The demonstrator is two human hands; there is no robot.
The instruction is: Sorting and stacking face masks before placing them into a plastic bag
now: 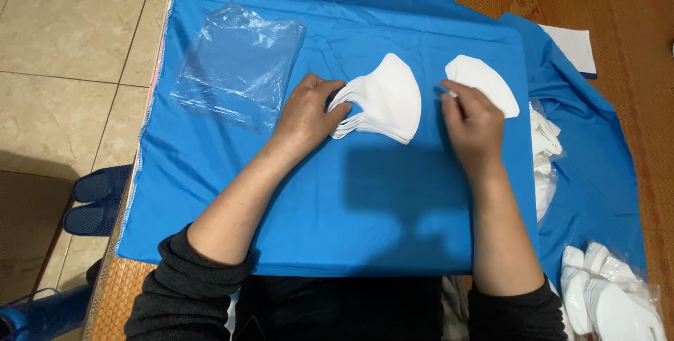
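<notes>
2 hands: both on the blue cloth-covered board [337, 208].
Left hand [305, 113]: fingers closed on the stack of white fabric masks [386, 99], just right of it.
Right hand [472, 125]: fingertips pinching the single white mask [484, 83], up-right.

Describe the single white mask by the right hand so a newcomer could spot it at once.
Start from the blue cloth spread over the surface. Near its far right edge, just beyond the right hand, lies the single mask, flat and alone. The fanned stack of masks under the left hand is many layers thick; this one is a lone piece.
</notes>
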